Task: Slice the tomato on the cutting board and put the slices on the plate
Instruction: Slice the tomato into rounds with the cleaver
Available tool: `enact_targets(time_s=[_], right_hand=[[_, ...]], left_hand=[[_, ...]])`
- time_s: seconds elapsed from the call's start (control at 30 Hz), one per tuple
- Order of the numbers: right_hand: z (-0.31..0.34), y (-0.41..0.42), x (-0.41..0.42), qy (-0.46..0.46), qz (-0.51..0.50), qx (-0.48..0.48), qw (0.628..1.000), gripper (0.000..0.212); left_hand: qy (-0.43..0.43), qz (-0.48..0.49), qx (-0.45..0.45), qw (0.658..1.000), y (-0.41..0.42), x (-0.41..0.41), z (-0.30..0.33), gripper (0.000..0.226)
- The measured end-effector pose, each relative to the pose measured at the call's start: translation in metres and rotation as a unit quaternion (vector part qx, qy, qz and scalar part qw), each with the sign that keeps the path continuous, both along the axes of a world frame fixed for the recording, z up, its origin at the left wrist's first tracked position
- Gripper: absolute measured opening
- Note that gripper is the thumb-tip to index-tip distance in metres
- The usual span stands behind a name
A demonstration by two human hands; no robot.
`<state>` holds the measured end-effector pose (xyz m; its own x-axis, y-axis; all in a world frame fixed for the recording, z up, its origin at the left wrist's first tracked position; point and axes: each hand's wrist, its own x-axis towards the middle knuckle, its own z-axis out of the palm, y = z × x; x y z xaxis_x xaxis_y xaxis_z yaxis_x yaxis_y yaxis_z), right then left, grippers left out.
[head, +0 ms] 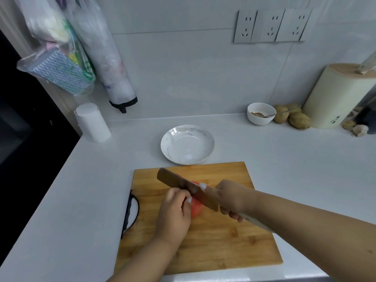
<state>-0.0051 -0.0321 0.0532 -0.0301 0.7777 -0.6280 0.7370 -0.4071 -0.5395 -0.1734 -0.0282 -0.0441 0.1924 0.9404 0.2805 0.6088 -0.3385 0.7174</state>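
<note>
A red tomato (196,207) lies on the wooden cutting board (213,241), mostly hidden under my left hand (175,212), which presses on it from the left. My right hand (230,198) grips the handle of a broad cleaver knife (183,185). The blade slants across the top of the tomato, its tip toward the far left. An empty white marbled plate (188,144) sits on the counter just beyond the board's far edge.
A paper towel roll (92,123) stands at the back left. At the back right are a small white bowl (261,113) with a spoon, several potatoes (293,117) and a cream knife block (337,96). Plastic bags (67,49) hang on the left wall.
</note>
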Motion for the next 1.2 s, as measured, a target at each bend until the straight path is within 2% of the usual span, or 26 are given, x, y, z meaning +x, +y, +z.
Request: enact_targets(time_s=[0.2, 0.37, 0.53, 0.87, 1.0, 1.2], right_hand=[[-0.007, -0.013, 0.021, -0.031, 0.004, -0.026, 0.999, 0.092], [-0.013, -0.021, 0.032, -0.032, -0.021, -0.067, 0.997, 0.074], [-0.026, -0.007, 0.016, -0.034, 0.009, -0.053, 0.998, 0.092], [-0.03, -0.011, 0.015, -0.003, -0.02, -0.044, 0.999, 0.085], [-0.025, -0.013, 0.017, 0.005, -0.024, -0.038, 0.999, 0.083], [-0.001, -0.018, 0.022, 0.02, -0.014, -0.015, 1.0, 0.07]], left_hand=[[0.006, 0.004, -0.001, 1.0, -0.001, 0.001, 0.0, 0.011], [0.021, 0.002, 0.002, 1.0, 0.001, 0.001, 0.0, 0.011], [0.021, 0.004, 0.0, 1.0, 0.0, 0.001, 0.001, 0.01], [0.043, -0.036, 0.041, 0.998, -0.013, 0.005, -0.001, 0.008], [0.013, 0.01, -0.003, 1.0, -0.006, 0.003, 0.0, 0.009], [-0.003, 0.005, -0.014, 1.0, -0.004, -0.001, -0.001, 0.01]])
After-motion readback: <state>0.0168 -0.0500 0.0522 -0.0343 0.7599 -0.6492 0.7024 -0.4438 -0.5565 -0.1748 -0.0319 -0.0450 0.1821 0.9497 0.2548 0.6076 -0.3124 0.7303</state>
